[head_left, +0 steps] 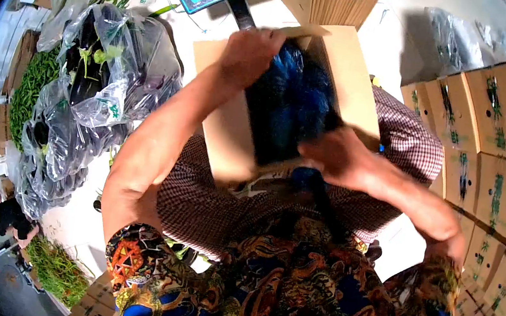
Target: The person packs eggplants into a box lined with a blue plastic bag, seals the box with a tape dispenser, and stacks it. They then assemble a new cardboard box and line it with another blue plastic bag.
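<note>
The open box (226, 138) sits at the centre of the frame, its opening's long axis running from the top down and slightly rightward, with the blue bag (301, 93) inside. The left hand (251, 53) is at the opening's upper-left corner, beside the top flap (307, 32); the right hand (338, 158) is diagonally across, at the lower-right corner, near the bag's lower end. Both hands have curled fingers, but blur hides whether either one grips cardboard or bag.
</note>
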A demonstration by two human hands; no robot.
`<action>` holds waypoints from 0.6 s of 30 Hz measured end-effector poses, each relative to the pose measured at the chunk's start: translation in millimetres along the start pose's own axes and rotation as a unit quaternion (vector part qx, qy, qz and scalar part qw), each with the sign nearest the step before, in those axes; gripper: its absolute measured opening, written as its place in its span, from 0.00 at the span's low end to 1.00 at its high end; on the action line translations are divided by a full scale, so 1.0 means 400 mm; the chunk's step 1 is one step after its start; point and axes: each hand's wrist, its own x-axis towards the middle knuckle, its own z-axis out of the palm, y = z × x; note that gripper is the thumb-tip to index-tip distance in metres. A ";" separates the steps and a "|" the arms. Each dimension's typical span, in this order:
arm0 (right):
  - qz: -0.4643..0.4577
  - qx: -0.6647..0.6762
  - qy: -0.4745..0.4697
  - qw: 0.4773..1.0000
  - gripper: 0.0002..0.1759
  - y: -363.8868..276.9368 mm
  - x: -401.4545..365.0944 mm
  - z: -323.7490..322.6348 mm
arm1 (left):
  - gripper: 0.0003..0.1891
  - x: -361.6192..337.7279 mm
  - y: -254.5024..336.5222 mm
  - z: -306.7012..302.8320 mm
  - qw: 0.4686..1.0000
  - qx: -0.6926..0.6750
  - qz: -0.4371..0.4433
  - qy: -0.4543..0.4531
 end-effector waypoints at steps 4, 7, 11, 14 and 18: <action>-0.062 -0.130 -0.024 0.989 0.17 -0.005 0.133 -0.061 | 0.10 0.016 -0.051 0.037 0.998 -0.013 0.064 -0.009; -0.065 -0.152 0.017 0.986 0.26 0.043 0.159 -0.039 | 0.16 -0.042 -0.068 0.059 0.993 -0.071 0.098 0.000; 0.009 -0.193 0.091 0.977 0.35 0.040 0.133 -0.018 | 0.32 -0.090 -0.043 0.050 0.981 -0.167 0.049 -0.084; 0.107 -0.208 0.097 0.967 0.43 0.012 0.132 -0.022 | 0.51 -0.100 -0.022 0.048 0.973 -0.170 0.036 -0.152; 0.089 -0.246 0.218 0.940 0.48 0.028 0.114 -0.013 | 0.59 -0.130 0.026 0.030 0.968 -0.147 0.059 -0.192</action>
